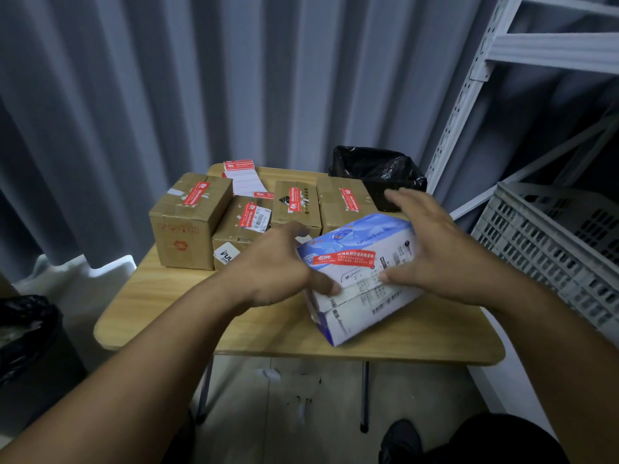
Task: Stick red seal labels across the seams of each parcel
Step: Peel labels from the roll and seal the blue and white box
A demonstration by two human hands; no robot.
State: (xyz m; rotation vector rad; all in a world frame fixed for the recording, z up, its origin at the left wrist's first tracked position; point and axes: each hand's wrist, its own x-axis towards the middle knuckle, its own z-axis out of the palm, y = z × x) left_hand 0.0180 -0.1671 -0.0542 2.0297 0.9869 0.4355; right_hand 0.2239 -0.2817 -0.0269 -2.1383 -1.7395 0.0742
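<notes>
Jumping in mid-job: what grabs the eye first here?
The blue-and-white parcel sits tilted at the front of the wooden table between the left hand and right hand, a red seal label across its top. Behind it stand four brown cardboard boxes, each bearing a red label, with the label stack at the far edge.

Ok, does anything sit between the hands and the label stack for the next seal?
Yes. The label stack lies at the far edge of the table; the tall brown box and the low brown box beside it stand between it and the left hand and right hand, both on the blue and white parcel.
</notes>
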